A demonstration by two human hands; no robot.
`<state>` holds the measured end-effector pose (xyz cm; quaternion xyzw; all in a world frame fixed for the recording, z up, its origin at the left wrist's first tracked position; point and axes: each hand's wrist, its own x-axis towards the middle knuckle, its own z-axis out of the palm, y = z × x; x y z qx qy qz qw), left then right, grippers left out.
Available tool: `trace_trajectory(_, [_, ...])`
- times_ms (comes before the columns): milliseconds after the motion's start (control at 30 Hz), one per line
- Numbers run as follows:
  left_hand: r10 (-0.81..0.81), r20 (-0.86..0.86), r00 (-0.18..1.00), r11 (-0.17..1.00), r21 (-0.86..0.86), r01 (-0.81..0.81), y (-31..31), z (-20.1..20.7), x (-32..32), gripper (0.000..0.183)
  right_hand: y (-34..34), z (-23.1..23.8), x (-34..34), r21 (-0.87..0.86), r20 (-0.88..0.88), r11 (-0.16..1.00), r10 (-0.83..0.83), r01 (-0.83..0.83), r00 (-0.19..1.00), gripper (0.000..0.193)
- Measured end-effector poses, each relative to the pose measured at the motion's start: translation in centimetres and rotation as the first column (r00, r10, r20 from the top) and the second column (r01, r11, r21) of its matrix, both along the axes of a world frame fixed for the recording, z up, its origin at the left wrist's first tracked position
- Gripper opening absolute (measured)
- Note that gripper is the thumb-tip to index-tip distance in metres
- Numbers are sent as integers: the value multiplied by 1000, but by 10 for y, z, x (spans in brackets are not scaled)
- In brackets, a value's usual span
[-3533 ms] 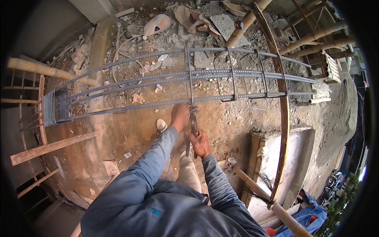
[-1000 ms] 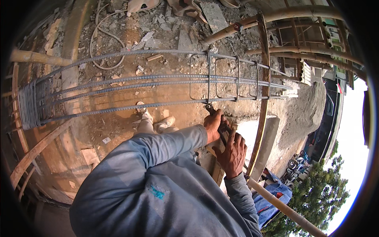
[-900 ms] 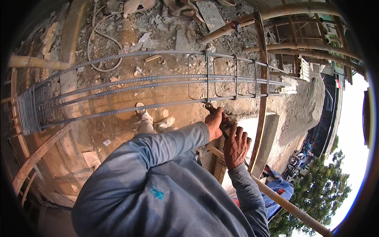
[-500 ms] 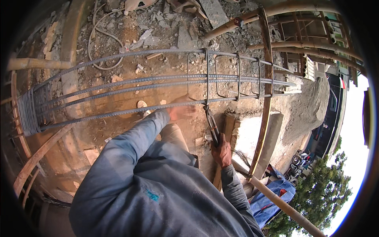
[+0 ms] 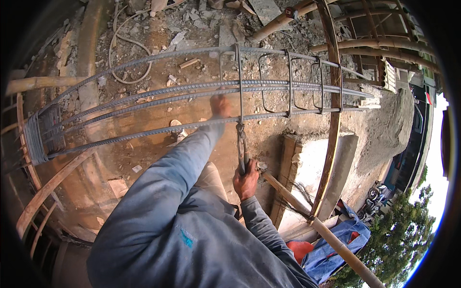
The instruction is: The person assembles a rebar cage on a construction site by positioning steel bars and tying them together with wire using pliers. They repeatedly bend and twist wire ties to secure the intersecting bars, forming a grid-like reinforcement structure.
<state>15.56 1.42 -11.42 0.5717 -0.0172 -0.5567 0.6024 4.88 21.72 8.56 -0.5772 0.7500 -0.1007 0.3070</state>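
A long cage of ribbed steel bars (image 5: 144, 131) crosses in front of me, with several square stirrups (image 5: 290, 86) around its right part. My right hand (image 5: 246, 179) is wrapped round the handles of a pair of pincers (image 5: 242, 146). Their jaws meet the nearest bar at the lower corner of one stirrup (image 5: 240, 81). My left hand (image 5: 220, 106) is among the bars just left of that stirrup, close to another thin one. Motion smears its fingers, so what they hold, if anything, does not show.
A bundle of stirrups (image 5: 36, 139) sits at the cage's left end. A wooden pole (image 5: 331, 96) passes by its right part. Below right stand a pale concrete block (image 5: 300, 168), a bamboo pole (image 5: 336, 245) and loose tie wires (image 5: 302, 194). Rubble and a hose (image 5: 144, 50) lie beyond.
My left hand has moved farther out, from the nearest bar in among the bars. My right hand and the pincers have shifted left in view, still at the stirrup's corner.
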Motion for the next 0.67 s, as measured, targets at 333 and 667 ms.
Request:
trace_trajectory(333, [-46, 363, 931, 997, -34, 62, 2, 17, -6, 28, 3, -7, 1, -27, 13, 999, -33, 34, 999, 34])
trace_trajectory(667, [-125, 261, 957, 991, 88, 105, -3, 39, 1, 27, 8, -32, 21, -135, -1, 989, -67, 67, 998, 32])
